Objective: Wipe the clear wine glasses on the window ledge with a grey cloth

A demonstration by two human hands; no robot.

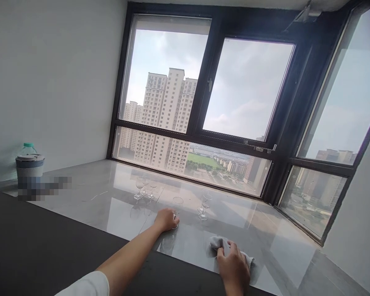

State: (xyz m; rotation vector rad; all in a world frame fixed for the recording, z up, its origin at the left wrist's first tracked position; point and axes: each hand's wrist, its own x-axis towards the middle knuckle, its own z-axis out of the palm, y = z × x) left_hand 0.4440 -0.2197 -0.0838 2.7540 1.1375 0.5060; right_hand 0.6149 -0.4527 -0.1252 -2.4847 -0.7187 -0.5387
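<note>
My left hand [165,220] is closed low around the stem of a clear stemmed glass [178,200] that stands on the glossy grey surface. Much of its lower part is hidden behind my fingers. My right hand [234,263] grips a white and grey cloth [219,242], its ends showing on both sides of the fingers, on the surface close to the front edge. Beyond the left hand, to its left, several stemmed glasses [138,187] are grouped together. Another stemmed glass [206,200], with one more partly behind it, stands between the two hands and farther back.
At the far left a paper cup [31,166] stands in front of a bottle with a green cap [28,145]. Dark-framed windows [200,135] rise along the back of the tiled grey ledge [89,201]. A white wall [55,82] borders it on the left.
</note>
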